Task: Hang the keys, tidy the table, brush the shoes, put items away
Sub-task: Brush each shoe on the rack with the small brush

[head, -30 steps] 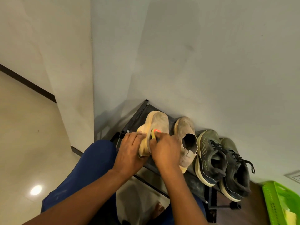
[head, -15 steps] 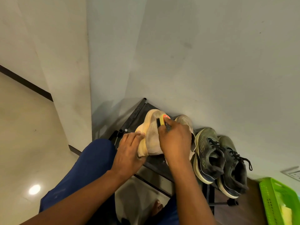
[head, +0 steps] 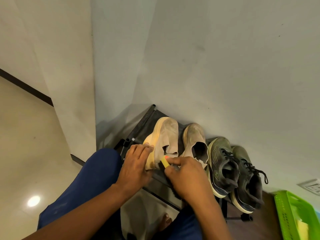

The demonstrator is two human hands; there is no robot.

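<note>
- we are steadying the beige slip-on shoe (head: 164,137) with our left hand (head: 136,163), fingers curled on its yellowed sole edge so the shoe stays tilted on the black shoe rack (head: 142,125).
- our right hand (head: 187,177) is gripping the yellow brush (head: 164,161), bristles meeting the shoe's heel opening.
- its twin (head: 194,141) is sitting just beside, then the dark sneakers (head: 232,170); the wall is crowding the toes, so we are judging that strokes have room only toward us.
- the green basket (head: 284,210) is waiting at far right.

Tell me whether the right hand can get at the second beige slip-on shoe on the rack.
Probably yes: the second beige slip-on shoe sits uncovered just beyond the right hand, though that hand grips a yellow brush.
</note>
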